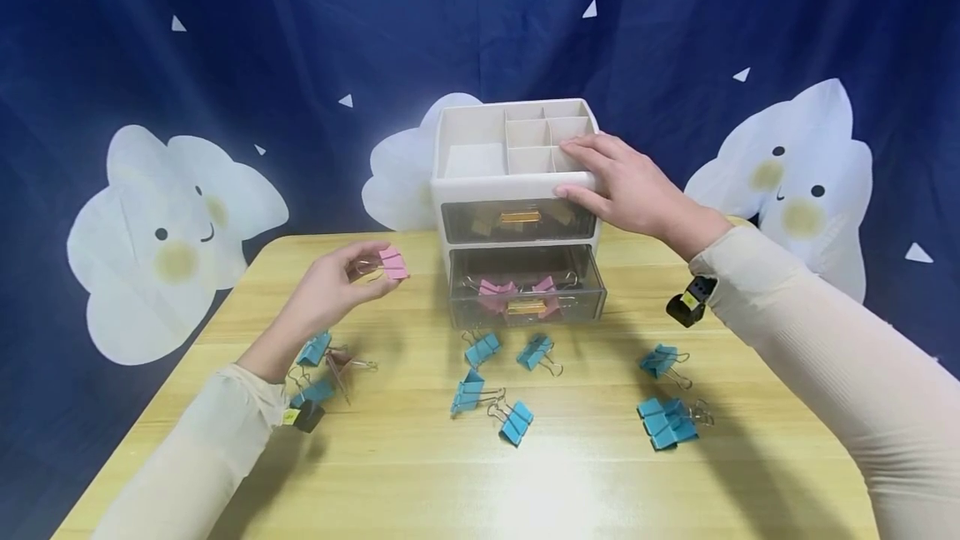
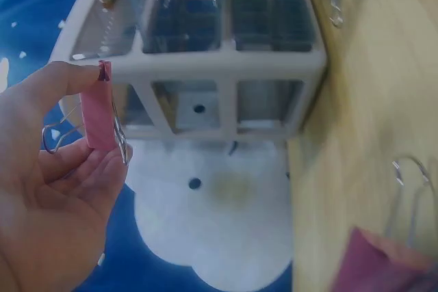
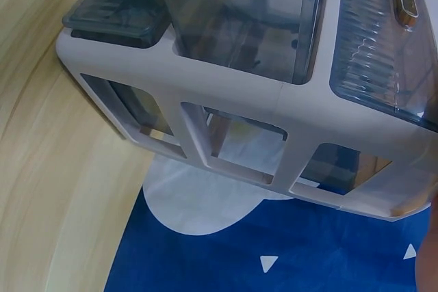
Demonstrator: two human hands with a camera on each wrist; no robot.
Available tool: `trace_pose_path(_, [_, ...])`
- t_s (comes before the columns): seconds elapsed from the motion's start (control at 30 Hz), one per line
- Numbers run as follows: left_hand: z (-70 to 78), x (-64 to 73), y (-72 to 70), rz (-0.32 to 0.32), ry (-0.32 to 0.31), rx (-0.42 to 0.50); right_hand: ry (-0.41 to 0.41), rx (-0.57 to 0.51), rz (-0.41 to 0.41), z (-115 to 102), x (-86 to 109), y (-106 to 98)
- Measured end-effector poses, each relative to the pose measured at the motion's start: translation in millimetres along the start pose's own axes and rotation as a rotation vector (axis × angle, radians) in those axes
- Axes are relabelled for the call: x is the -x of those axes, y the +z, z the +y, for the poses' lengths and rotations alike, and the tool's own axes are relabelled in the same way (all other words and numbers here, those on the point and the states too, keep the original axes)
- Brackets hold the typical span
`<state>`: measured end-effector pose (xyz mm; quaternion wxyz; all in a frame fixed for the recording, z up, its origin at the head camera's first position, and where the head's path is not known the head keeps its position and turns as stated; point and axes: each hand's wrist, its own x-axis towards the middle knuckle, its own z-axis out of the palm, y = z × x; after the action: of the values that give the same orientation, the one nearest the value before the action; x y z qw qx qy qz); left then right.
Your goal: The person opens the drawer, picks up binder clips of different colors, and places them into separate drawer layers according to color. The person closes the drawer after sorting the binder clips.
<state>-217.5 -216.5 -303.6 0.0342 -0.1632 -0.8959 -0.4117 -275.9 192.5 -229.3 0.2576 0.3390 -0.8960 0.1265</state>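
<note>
My left hand (image 1: 330, 290) pinches a pink binder clip (image 1: 392, 263) between thumb and fingers, raised left of the white desktop organizer (image 1: 517, 188). In the left wrist view the pink clip's wire handles spread apart. My right hand (image 1: 637, 186) rests on the organizer's top right edge, fingers extended over the small compartments and thumb on the front rim. Below the shut upper drawer (image 1: 480, 223), a clear grey drawer (image 1: 585, 304) is pulled out, with pink binder clips (image 1: 497, 288) inside. The left wrist view shows another pink clip (image 2: 380, 264) on the table.
Several blue binder clips (image 1: 469, 392) lie on the wooden table (image 1: 420, 473) before the drawer. More blue clips (image 1: 666, 422) lie at the right, others (image 1: 315, 348) under my left wrist. A dark blue curtain (image 1: 300, 23) with white cloud shapes hangs behind.
</note>
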Motion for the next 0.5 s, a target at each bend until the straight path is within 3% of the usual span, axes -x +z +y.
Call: trace_pose_path(0.5, [50.1, -13.4, 20.2, -0.063, 0.235, 0.008, 0.006, -0.005, -0.002, -0.6, -0.1, 0.7])
